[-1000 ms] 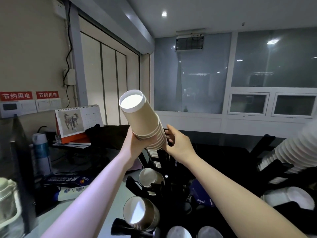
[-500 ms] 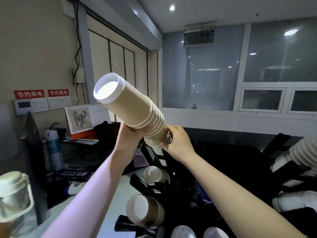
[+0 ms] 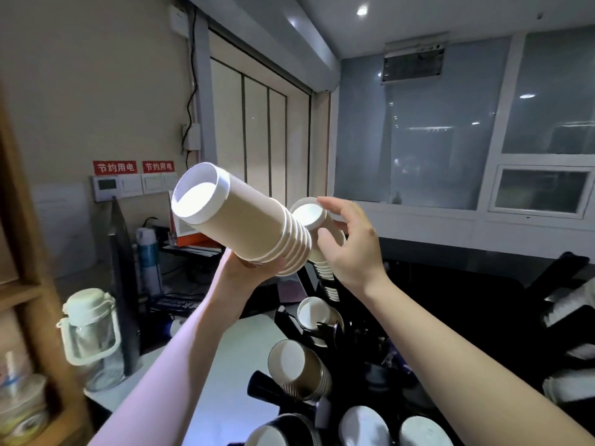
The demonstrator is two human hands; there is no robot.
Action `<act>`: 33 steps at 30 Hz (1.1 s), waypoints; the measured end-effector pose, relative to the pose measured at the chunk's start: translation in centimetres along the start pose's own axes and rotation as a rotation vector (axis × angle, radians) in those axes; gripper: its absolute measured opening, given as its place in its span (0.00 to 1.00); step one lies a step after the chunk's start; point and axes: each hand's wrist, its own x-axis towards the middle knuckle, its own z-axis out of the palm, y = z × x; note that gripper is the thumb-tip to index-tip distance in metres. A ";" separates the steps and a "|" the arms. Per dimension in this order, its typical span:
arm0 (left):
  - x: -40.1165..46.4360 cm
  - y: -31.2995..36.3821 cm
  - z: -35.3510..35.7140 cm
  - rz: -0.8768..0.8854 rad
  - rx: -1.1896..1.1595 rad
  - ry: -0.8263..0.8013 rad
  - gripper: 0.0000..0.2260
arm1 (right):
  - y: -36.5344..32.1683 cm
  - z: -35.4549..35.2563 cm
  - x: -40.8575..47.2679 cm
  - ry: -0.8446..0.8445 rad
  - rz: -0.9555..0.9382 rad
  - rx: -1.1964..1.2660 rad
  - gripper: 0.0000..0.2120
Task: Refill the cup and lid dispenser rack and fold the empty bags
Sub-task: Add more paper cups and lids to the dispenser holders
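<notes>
Dim room under ceiling downlights (image 3: pixel 362 10), glare on glass, bent wide-angle edges, blurred left margin.

Head-worn wide-angle view, forward, close over hands (image 3: pixel 349 243)

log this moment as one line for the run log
step: refilling rack | left hand: holds lifted cup stack | right hand: fingers on top cup of rack stack | bags: not in view
</notes>
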 end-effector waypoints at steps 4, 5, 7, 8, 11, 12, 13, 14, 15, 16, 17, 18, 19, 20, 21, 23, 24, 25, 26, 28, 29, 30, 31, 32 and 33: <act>-2.3 -1.4 -0.8 -0.044 0.170 -0.036 0.24 | -1.7 0.4 -1.4 -0.079 -0.047 0.061 0.18; -2.8 -1.8 -0.7 -0.068 0.216 -0.050 0.26 | -1.8 0.5 -1.8 -0.124 -0.052 0.047 0.19; -3.2 -2.5 -0.4 -0.124 0.296 -0.069 0.30 | -1.9 0.5 -2.5 -0.247 -0.060 0.023 0.22; -3.2 -2.8 -0.1 -0.139 0.332 -0.097 0.31 | -1.8 0.5 -2.7 -0.305 -0.065 0.017 0.24; -2.7 -3.6 0.4 -0.128 0.410 -0.198 0.29 | -1.5 0.1 -2.9 -0.407 -0.055 -0.016 0.33; -2.4 -3.7 0.5 -0.125 0.420 -0.212 0.30 | -1.4 -0.1 -2.8 -0.426 -0.044 -0.022 0.36; -2.2 -3.9 0.6 -0.129 0.416 -0.222 0.32 | -1.3 -0.3 -2.7 -0.435 -0.031 -0.023 0.38; -1.9 -4.0 0.6 -0.141 0.398 -0.230 0.33 | -1.2 -0.5 -2.7 -0.433 -0.015 -0.021 0.38; -1.7 -4.2 0.6 -0.158 0.377 -0.237 0.34 | -1.1 -0.7 -2.6 -0.416 -0.004 -0.018 0.38; -1.5 -4.3 0.7 -0.178 0.360 -0.240 0.34 | -1.0 -0.8 -2.6 -0.390 0.000 -0.018 0.38; -1.4 -4.4 0.7 -0.195 0.350 -0.240 0.34 | -0.9 -0.9 -2.7 -0.360 0.001 -0.024 0.37; -1.3 -4.4 0.7 -0.204 0.349 -0.242 0.34 | -0.8 -0.9 -2.8 -0.329 0.007 -0.035 0.37; -1.2 -4.5 0.8 -0.207 0.352 -0.246 0.34 | -0.8 -0.9 -2.9 -0.298 0.018 -0.048 0.38; -1.1 -4.4 1.0 -0.209 0.358 -0.248 0.33 | -0.8 -0.9 -3.0 -0.268 0.032 -0.063 0.39; -1.0 -4.4 1.1 -0.214 0.363 -0.245 0.32 | -0.7 -0.9 -3.1 -0.241 0.041 -0.079 0.39; -0.9 -4.4 1.2 -0.219 0.385 -0.232 0.29 | -0.4 -0.9 -3.3 -0.201 0.038 -0.135 0.39; -1.0 -4.4 1.2 -0.225 0.402 -0.231 0.29 | -0.1 -1.0 -3.3 -0.188 0.036 -0.168 0.38; -1.0 -4.5 1.2 -0.236 0.411 -0.235 0.30 | 0.3 -1.0 -3.4 -0.181 0.040 -0.190 0.38; -1.1 -4.6 1.0 -0.249 0.413 -0.243 0.31 | 0.6 -1.0 -3.6 -0.180 0.054 -0.199 0.37; -1.3 -5.0 0.7 -0.272 0.413 -0.255 0.32 | 1.2 -0.9 -4.2 -0.204 0.084 -0.204 0.36; -1.5 -5.3 0.5 -0.284 0.412 -0.260 0.31 | 1.5 -0.7 -4.6 -0.228 0.091 -0.215 0.36; -1.6 -5.5 0.3 -0.298 0.411 -0.263 0.30 | 1.8 -0.5 -5.0 -0.252 0.093 -0.227 0.35; -1.7 -5.7 0.1 -0.311 0.413 -0.264 0.30 | 2.1 -0.2 -5.4 -0.267 0.096 -0.231 0.35; -1.8 -5.9 -0.1 -0.322 0.418 -0.260 0.29 | 2.4 0.0 -5.7 -0.267 0.105 -0.223 0.36; -1.9 -6.1 -0.3 -0.333 0.424 -0.251 0.29 | 2.7 0.2 -5.8 -0.258 0.120 -0.211 0.36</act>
